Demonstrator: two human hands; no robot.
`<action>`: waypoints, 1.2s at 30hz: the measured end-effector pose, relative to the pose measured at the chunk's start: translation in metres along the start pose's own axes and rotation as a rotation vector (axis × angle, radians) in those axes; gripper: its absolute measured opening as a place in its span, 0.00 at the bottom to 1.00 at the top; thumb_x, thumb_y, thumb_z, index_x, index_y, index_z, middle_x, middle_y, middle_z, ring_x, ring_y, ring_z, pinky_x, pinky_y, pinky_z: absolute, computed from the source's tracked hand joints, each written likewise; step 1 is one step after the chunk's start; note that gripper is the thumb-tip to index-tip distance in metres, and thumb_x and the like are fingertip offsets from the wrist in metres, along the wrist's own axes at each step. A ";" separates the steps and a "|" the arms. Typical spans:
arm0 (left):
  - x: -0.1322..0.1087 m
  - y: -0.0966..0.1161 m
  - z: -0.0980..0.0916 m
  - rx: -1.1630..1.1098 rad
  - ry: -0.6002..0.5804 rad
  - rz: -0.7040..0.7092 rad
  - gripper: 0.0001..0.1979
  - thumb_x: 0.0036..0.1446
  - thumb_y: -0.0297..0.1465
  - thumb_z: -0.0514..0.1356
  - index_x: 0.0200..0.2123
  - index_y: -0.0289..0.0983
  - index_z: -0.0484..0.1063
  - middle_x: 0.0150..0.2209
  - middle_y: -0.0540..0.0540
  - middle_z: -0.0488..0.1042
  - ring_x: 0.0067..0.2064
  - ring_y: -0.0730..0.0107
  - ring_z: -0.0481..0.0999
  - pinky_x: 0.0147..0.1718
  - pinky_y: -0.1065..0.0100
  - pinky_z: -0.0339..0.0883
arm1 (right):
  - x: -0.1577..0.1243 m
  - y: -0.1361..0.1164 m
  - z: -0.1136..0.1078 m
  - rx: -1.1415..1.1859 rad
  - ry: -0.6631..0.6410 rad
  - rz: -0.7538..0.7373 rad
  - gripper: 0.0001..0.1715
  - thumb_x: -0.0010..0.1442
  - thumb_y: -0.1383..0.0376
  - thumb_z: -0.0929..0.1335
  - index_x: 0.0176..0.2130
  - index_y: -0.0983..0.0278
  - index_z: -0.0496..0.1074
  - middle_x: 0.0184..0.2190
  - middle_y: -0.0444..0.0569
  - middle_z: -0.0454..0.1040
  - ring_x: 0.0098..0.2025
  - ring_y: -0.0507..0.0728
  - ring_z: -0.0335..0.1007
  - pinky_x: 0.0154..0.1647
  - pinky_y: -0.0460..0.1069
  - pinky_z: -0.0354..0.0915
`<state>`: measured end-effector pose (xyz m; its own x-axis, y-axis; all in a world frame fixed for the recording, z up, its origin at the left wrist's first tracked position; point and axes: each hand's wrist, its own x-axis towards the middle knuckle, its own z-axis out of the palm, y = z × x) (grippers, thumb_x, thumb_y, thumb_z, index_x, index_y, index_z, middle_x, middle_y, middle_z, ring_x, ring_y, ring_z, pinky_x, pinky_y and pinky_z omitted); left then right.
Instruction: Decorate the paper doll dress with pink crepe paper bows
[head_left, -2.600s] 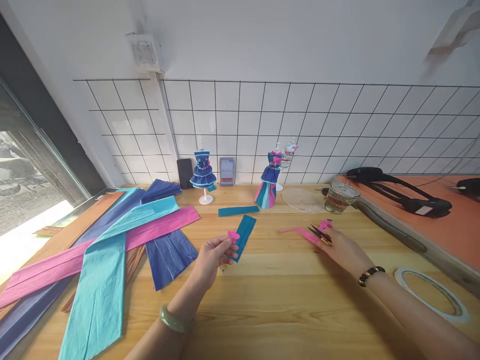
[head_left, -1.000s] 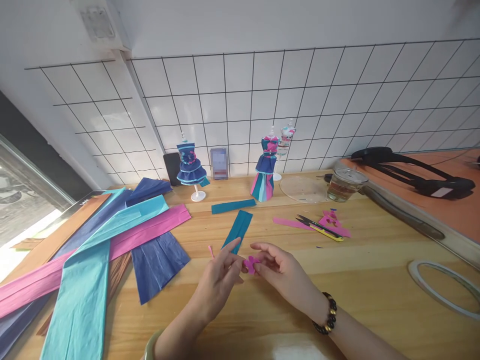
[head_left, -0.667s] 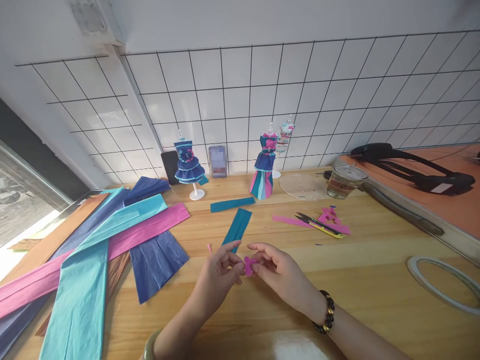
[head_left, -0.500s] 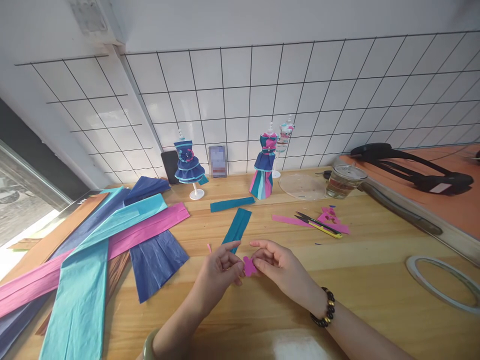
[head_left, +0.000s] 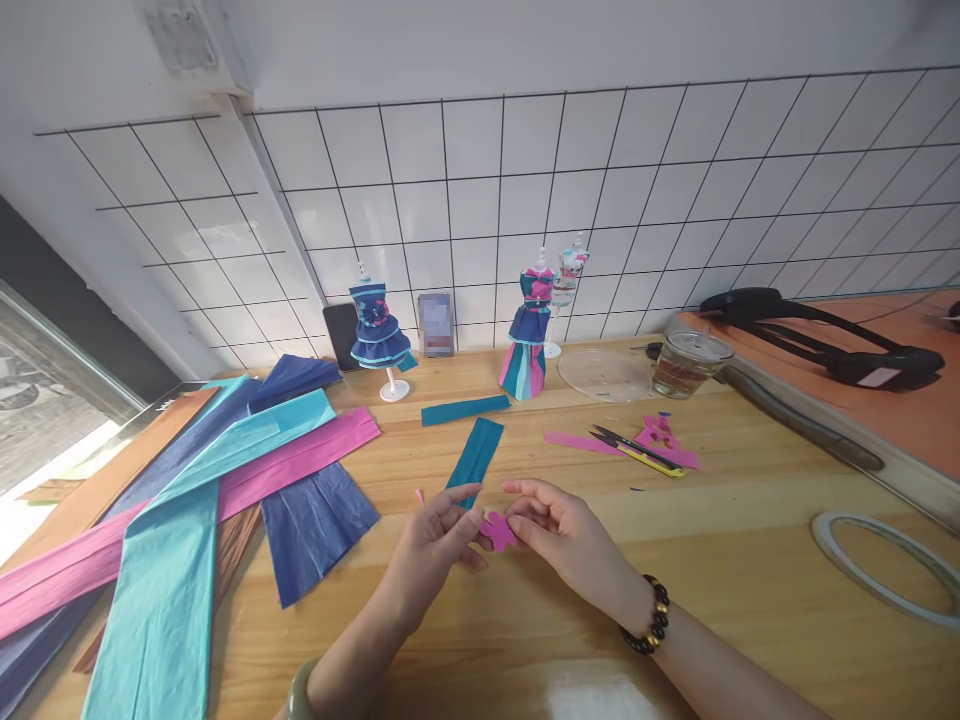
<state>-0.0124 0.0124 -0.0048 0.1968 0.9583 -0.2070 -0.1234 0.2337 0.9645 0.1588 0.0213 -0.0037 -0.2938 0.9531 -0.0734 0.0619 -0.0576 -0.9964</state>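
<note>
A small pink paper flower (head_left: pixel 497 529) is held between both my hands just above the wooden table (head_left: pixel 735 480). My left hand (head_left: pixel 435 550) pinches its left side with fingertips. From the right, my right hand (head_left: pixel 562 540) pinches the other side, fingers curled. A teal paper strip (head_left: pixel 474 452) lies just beyond my hands, and a second teal strip (head_left: pixel 465 409) lies farther back.
Long crepe paper sheets (head_left: pixel 187 480) in pink, blue, teal and brown cover the left. Scissors (head_left: pixel 634 452) and pink scraps (head_left: pixel 664 440) lie at mid right. Two dressed mannequins (head_left: pixel 379 335) (head_left: pixel 529 335), a glass jar (head_left: pixel 686 365), a clear disc (head_left: pixel 604 375) and a tape ring (head_left: pixel 885 565) stand around.
My right hand left the scissors on the table and came over to the flower. Both hands now hold it and have turned it slightly.
</note>
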 end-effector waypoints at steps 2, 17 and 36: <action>0.000 -0.001 0.001 0.009 -0.012 0.003 0.29 0.45 0.39 0.64 0.49 0.31 0.63 0.27 0.46 0.73 0.29 0.67 0.73 0.26 0.68 0.68 | 0.000 0.001 0.000 -0.011 -0.006 0.000 0.19 0.53 0.63 0.67 0.45 0.65 0.65 0.28 0.43 0.70 0.32 0.52 0.68 0.37 0.48 0.64; 0.001 -0.004 0.001 0.014 -0.007 0.014 0.29 0.44 0.33 0.64 0.49 0.29 0.62 0.25 0.48 0.74 0.24 0.73 0.71 0.25 0.68 0.66 | 0.001 -0.001 0.003 0.131 -0.072 0.074 0.24 0.51 0.56 0.68 0.45 0.66 0.65 0.29 0.46 0.72 0.30 0.52 0.69 0.36 0.49 0.64; 0.014 -0.014 -0.010 0.038 0.201 0.036 0.29 0.42 0.39 0.64 0.46 0.29 0.65 0.26 0.43 0.76 0.25 0.67 0.74 0.23 0.68 0.67 | 0.022 0.015 -0.019 -0.041 0.235 0.078 0.19 0.49 0.61 0.66 0.42 0.66 0.66 0.27 0.43 0.71 0.16 0.47 0.63 0.17 0.44 0.60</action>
<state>-0.0177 0.0242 -0.0226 -0.0060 0.9804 -0.1969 -0.0893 0.1956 0.9766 0.1715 0.0470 -0.0195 -0.0570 0.9894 -0.1334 0.1155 -0.1262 -0.9853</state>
